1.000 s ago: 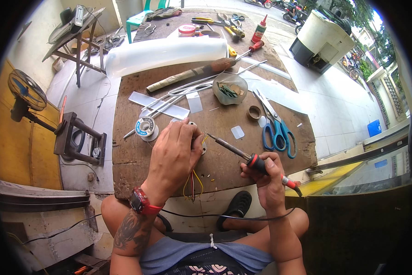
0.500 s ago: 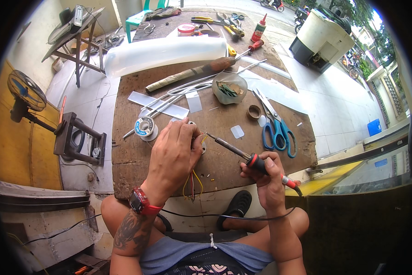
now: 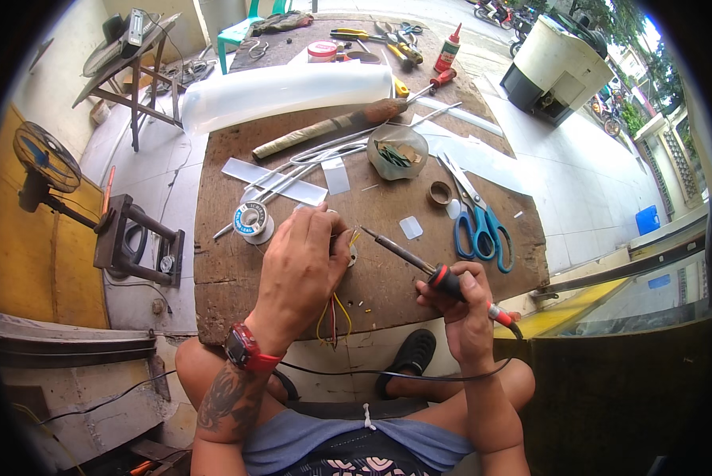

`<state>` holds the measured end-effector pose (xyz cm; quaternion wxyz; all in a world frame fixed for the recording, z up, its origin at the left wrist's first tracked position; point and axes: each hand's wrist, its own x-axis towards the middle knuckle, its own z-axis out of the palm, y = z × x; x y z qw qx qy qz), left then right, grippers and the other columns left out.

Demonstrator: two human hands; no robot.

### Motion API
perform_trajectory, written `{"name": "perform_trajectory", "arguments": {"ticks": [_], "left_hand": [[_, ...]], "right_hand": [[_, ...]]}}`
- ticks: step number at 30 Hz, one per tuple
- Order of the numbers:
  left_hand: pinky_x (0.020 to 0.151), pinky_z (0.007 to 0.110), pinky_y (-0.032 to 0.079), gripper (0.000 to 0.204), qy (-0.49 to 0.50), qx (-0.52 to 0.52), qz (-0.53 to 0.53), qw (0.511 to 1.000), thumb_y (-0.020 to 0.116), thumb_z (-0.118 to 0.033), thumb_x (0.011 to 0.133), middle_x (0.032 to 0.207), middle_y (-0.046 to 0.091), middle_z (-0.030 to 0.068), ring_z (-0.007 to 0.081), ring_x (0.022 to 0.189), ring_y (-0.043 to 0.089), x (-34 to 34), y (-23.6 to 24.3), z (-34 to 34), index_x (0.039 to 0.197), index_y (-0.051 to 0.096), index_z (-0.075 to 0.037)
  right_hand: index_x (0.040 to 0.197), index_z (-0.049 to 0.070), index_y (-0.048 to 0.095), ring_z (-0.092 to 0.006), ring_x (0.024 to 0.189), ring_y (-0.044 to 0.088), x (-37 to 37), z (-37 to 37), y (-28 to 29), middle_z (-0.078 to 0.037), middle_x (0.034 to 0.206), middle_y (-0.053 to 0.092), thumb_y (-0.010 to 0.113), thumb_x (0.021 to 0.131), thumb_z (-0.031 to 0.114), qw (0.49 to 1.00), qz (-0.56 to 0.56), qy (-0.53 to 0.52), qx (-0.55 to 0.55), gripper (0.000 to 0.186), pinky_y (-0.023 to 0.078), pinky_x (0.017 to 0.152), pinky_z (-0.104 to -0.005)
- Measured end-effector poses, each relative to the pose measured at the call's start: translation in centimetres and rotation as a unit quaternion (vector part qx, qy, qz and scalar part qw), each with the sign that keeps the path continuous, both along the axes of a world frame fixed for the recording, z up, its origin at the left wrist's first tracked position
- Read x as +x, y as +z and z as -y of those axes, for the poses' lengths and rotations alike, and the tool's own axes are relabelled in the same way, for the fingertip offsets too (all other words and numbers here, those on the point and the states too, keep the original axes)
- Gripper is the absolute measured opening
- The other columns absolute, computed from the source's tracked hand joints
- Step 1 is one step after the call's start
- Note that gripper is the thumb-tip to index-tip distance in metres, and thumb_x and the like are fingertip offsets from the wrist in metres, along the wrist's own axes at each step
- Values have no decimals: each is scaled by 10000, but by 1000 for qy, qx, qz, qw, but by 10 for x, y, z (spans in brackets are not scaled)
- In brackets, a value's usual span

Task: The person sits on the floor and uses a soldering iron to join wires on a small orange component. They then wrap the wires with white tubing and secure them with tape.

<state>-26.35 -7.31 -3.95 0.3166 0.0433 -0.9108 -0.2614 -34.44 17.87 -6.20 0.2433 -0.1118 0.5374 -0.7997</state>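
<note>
My right hand (image 3: 468, 313) is wrapped round the dark and red handle of a soldering iron (image 3: 404, 255). Its narrow metal tip points left, close to my left fingers; whether it touches anything is too small to tell. My left hand (image 3: 299, 252) is closed in a pinch at thin wires (image 3: 339, 316), yellow and red, which loop below it past the table's near edge. A small pale part (image 3: 352, 255) shows partly behind those fingers, mostly hidden. Beside the left hand stands a solder spool (image 3: 252, 220) with a blue and white label.
Blue-handled scissors (image 3: 483, 226), a brown tape roll (image 3: 438, 193) and a plastic bowl (image 3: 397, 152) of scraps lie on the wooden table (image 3: 237, 295). Farther off are white tubing (image 3: 292, 171), a wrapped rod (image 3: 316, 133) and a clear plastic roll (image 3: 289, 96). The iron's black cord (image 3: 388, 373) crosses my lap.
The soldering iron's tip has shifted very slightly right, away from my left fingers. Both hands keep their grips nearly in place.
</note>
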Motion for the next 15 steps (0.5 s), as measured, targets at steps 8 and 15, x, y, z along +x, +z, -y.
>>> {"name": "perform_trajectory", "arguments": {"ticks": [8,15], "left_hand": [[899,517,533,185,-5,-5,-5,1000,693,-98,990,1067,643,195,442,1052,672,2,1,-1,1123,593,-17],[927,507,521,191,-1,-35,-12,999,712,-95,964,1051,663,184,422,1044,666,1,1,-2,1104,605,-24]], "right_hand": [[1257,59,504,-353,1037,781,1,-5,1,-152,1095,717,550,1088,328,1000,8,-8,8,320,644,919,-441],[1252,59,507,-350,1036,782,1,-5,2,-150,1093,718,548,1091,329,1000,9,5,5,317,647,913,-440]]}}
